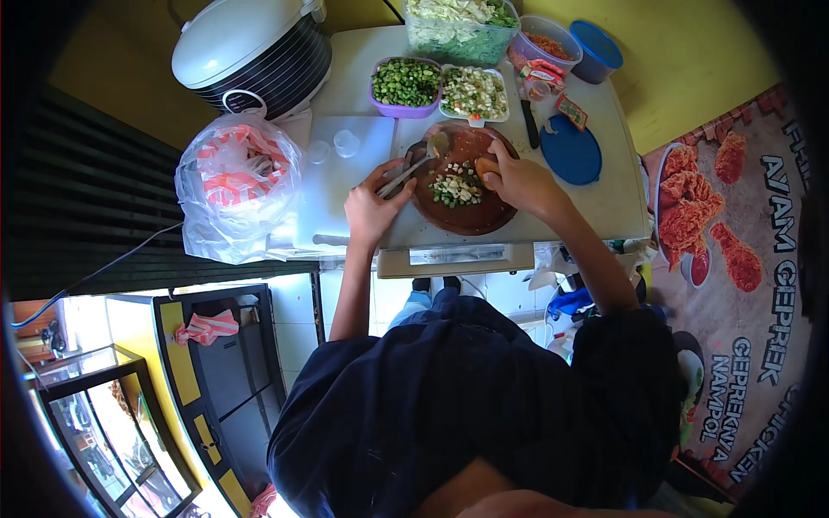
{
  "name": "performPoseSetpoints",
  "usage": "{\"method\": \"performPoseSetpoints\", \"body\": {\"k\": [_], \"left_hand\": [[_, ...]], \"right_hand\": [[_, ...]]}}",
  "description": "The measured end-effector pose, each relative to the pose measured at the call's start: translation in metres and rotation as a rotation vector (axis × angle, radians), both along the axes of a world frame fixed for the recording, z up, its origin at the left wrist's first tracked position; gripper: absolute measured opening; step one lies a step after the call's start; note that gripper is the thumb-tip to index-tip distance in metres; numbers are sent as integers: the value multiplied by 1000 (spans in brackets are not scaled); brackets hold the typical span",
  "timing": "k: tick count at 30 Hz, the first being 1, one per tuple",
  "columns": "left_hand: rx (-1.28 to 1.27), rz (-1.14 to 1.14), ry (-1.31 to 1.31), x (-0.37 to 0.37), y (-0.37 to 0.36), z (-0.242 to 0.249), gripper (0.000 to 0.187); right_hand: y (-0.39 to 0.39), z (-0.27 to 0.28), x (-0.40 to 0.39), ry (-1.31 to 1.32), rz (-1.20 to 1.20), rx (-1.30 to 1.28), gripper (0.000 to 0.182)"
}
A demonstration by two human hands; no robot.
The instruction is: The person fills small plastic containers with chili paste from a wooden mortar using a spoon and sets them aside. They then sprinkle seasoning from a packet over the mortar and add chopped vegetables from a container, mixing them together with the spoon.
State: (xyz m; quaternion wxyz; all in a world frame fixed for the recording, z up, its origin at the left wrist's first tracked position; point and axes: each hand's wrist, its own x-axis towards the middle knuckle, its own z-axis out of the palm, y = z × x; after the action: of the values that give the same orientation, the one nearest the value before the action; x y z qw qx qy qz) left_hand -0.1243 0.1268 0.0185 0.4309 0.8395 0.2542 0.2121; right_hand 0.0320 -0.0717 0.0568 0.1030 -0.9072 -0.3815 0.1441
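On the worktop a round brown mortar (471, 223) holds a small heap of chopped green and white pieces (456, 188). My left hand (373, 207) is at the mortar's left rim, fingers closed around a metal spoon (406, 174). The spoon's bowl end points into the mortar toward its upper left. Gripped in my right hand (525, 183) is a brown pestle (486, 167), at the right side of the heap. My fingers cover part of the pestle.
Behind the mortar stand a purple tub of green slices (406, 86), a white tub of chopped pieces (475, 92) and a large container of shredded cabbage (462, 34). A knife (529, 125) and blue lid (570, 151) lie right. Left are a plastic bag (229, 203) and rice cooker (259, 60).
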Motion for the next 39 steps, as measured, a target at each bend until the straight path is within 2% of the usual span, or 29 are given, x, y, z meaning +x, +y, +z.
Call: {"method": "performPoseSetpoints", "body": {"k": [3,6,15,18,21,24,28,31,39], "left_hand": [[9,1,1,0,2,-2,45],[8,1,8,0,2,-1,44],[-7,-9,4,0,3,1,44],[-1,-7,9,-1,3,-4,45],[-13,-7,30,0,4,-4,46],[-23,-19,43,0,3,-1,46],[-7,-14,51,-2,1,1,46],[-18,-27,39,-2,2,-1,46],[-1,-21,25,-2,1,-2,46]], "right_hand": [[5,13,-17,-29,-72,-45,46],[5,10,-26,-44,-143,28,44],[8,3,-35,-99,-200,96,43],[11,7,-28,-116,-163,72,39],[2,-5,2,-143,49,109,43],[5,4,29,-29,205,44,46],[22,57,29,288,104,-195,47],[18,24,35,120,192,-90,48],[15,17,-8,-98,3,-10,46]]}}
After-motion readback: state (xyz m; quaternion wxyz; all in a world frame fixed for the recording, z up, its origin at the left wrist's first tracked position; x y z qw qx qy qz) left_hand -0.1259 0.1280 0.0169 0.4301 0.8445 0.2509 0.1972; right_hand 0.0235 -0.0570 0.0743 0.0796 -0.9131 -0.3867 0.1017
